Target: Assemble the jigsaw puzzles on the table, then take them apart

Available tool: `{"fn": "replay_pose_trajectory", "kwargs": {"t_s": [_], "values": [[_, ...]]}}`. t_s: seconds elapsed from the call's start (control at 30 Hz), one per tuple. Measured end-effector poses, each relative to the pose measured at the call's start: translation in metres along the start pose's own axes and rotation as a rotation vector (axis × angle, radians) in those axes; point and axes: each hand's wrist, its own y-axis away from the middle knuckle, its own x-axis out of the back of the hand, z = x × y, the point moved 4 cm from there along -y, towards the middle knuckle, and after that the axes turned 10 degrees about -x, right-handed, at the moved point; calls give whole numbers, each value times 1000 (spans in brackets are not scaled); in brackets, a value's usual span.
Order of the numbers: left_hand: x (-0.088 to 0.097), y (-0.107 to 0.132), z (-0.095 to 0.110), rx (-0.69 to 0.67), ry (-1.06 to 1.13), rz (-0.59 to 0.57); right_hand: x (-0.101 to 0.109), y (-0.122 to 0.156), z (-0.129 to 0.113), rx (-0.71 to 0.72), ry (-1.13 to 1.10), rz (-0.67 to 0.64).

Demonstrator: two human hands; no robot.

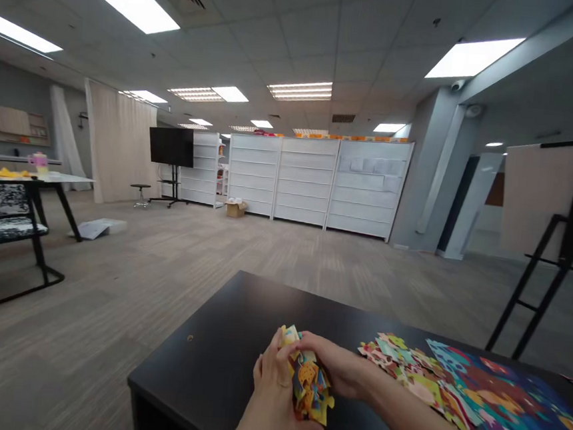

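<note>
Your left hand (274,386) and right hand (338,365) have their fingers (268,359) curved round a yellow jigsaw bundle (309,384) over the black desk (203,368), left of the loose pieces (417,377); keep pressure even from both sides so none slip.

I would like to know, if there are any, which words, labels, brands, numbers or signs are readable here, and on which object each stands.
No text can be read anywhere.
Pale sheets on the white panels: any writing is too small and faint.
Cardboard box: any marking is too small.
Puzzle pieces between left hand and right hand: coloured pictures, no legible words.
</note>
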Motion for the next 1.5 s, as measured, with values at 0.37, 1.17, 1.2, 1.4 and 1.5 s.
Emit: {"fn": "replay_pose_trajectory", "kwargs": {"t_s": [0.37, 1.17, 1.2, 1.4, 1.5], "values": [[3, -15, -4, -33, 88, 33, 10, 7, 9, 150, 12, 30], [38, -13, -5, 19, 143, -279, 68, 45, 31, 641, 247, 487], [38, -13, -4, 11, 189, -270, 66, 47, 30, 645, 230, 480], [37, -21, -5, -104, 627, -9, 54, 58, 27, 700, 249, 440], [28, -28, -5, -181, 675, 98, 50, 58, 28, 714, 258, 443]]}}
